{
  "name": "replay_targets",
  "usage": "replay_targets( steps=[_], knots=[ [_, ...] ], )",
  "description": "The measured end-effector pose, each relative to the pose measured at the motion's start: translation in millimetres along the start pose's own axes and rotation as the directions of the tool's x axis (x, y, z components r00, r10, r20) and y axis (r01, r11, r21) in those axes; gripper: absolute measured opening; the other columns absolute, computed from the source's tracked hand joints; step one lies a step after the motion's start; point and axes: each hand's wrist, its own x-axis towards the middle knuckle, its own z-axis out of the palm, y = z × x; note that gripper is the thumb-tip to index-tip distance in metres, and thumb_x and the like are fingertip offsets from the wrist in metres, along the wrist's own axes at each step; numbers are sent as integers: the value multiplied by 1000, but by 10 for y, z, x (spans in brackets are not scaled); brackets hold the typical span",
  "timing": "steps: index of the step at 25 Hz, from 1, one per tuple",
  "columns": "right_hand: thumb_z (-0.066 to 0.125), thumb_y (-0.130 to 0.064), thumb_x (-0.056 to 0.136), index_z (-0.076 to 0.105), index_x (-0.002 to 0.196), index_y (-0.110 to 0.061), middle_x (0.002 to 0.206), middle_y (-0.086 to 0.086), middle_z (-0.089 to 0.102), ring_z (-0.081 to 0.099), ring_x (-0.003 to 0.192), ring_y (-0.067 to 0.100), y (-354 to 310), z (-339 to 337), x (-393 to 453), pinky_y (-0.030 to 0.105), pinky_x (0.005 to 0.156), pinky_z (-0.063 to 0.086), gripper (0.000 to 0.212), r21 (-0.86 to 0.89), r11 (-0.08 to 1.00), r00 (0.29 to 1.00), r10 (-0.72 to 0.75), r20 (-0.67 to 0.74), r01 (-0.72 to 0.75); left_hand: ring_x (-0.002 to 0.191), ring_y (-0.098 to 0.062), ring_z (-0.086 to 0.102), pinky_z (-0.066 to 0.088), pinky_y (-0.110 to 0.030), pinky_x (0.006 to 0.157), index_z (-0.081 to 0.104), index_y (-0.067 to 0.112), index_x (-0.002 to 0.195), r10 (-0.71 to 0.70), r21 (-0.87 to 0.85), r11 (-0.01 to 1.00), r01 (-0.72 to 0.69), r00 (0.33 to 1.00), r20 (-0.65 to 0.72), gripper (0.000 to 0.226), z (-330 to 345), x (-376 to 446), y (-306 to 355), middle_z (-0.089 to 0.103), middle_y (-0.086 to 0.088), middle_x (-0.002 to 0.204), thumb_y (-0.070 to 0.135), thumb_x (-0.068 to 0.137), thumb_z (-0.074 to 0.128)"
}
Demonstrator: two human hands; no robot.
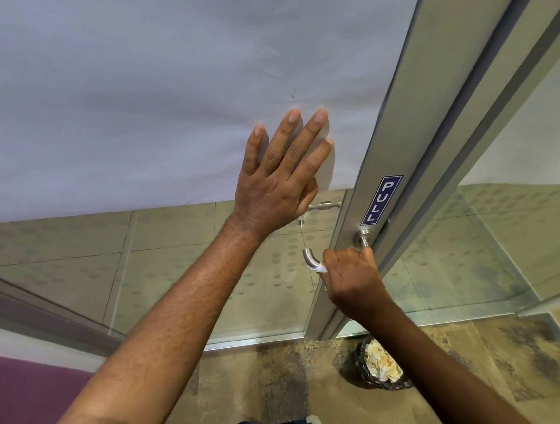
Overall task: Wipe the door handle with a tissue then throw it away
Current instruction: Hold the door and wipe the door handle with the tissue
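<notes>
Our right hand (351, 276) closes around the brushed-metal door handle (311, 258), a scrap of white tissue (321, 269) peeking from the fist. Our left hand (280, 181) presses flat, fingers spread, on the frosted door (146, 96).

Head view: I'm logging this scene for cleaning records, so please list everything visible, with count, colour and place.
Curved brushed-metal door handle: one, silver, on the door frame below the sign.
White tissue: one, mostly hidden in the right hand on the handle.
Blue PULL sign: one, on the grey metal door frame.
Frosted glass door panel: one, pale grey, left of the frame.
Black-lined waste bin: one, holding crumpled paper, on the floor right of the door.
Left hand: flat on the glass.
Right hand: closed around the handle.
</notes>
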Motion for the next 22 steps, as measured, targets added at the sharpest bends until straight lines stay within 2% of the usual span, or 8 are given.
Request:
replay_targets(
  steps=[1, 4, 5, 7, 10, 14, 18, 22],
  knots=[
    [53, -22, 104, 62, 92, -7, 73, 10, 57, 50, 64, 26, 19, -24, 32, 44, 73, 45, 21, 22, 1000, 999, -12, 51, 10, 170, -26, -10, -11, -53, 137, 44, 21, 157, -1, -1, 1000, 1, 1000, 0, 59, -3, 4, 3, 18, -4, 175, 22, 99, 56],
    [44, -40, 93, 56, 82, -20, 69, 0, 60, 54, 64, 22, 26, -55, 169, 44, 84, 40, 25, 89, 983, 935, 124, 331, -162, 170, -26, -10, -11, -53, 137, 44, 21, 157, 1, 0, 1000, -1, 1000, 1, 58, -13, 12, -6, 19, -5, 175, 23, 100, 56],
    [43, -43, 90, 55, 79, -21, 68, -1, 61, 55, 64, 21, 21, -40, 190, 43, 85, 39, 27, 88, 977, 920, 151, 362, -195, 170, -26, -9, -10, -53, 137, 44, 21, 157, 2, 0, 1000, -2, 1000, -1, 59, -12, 9, -7, 20, -5, 175, 22, 99, 56],
    [46, -40, 90, 56, 80, -20, 69, 0, 60, 54, 64, 22, -4, -10, 168, 43, 83, 37, 25, 87, 975, 935, 166, 313, -202, 170, -26, -8, -10, -53, 137, 45, 21, 157, 3, 0, 1000, -3, 1000, -6, 60, -14, 7, -4, 17, -4, 178, 22, 98, 58],
    [46, -19, 100, 61, 99, -13, 86, 9, 62, 57, 79, 28, -49, 63, -62, 44, 83, 39, 17, 37, 989, 985, 136, 104, -140, 170, -27, -6, -10, -54, 137, 44, 21, 158, 11, -3, 1000, -11, 1000, -10, 60, -12, 12, -7, 1, -1, 183, 22, 99, 58],
    [38, -9, 98, 62, 123, -13, 109, 10, 70, 66, 103, 30, 41, 82, -273, 41, 82, 34, 35, -21, 979, 973, 205, 107, -204, 171, -26, -5, -9, -54, 137, 44, 21, 157, 10, -9, 1000, -10, 1000, -16, 61, -6, 20, -12, -1, 0, 182, 23, 99, 59],
    [30, -12, 98, 63, 115, -12, 104, 11, 69, 65, 96, 31, -11, 78, -228, 39, 78, 30, 37, -31, 970, 963, 243, 118, -241, 170, -26, -6, -10, -53, 137, 45, 21, 157, 10, -13, 1000, -10, 1000, -10, 59, -9, 16, -12, -2, 0, 182, 23, 99, 56],
    [45, -25, 107, 59, 104, -13, 93, 10, 64, 58, 84, 27, 87, 55, -123, 39, 77, 39, 19, -39, 991, 985, 131, 116, -127, 170, -26, -6, -10, -53, 137, 46, 22, 156, 8, -2, 1000, -8, 1000, -11, 58, -14, 11, -9, -2, 0, 182, 24, 99, 57]
  ],
)
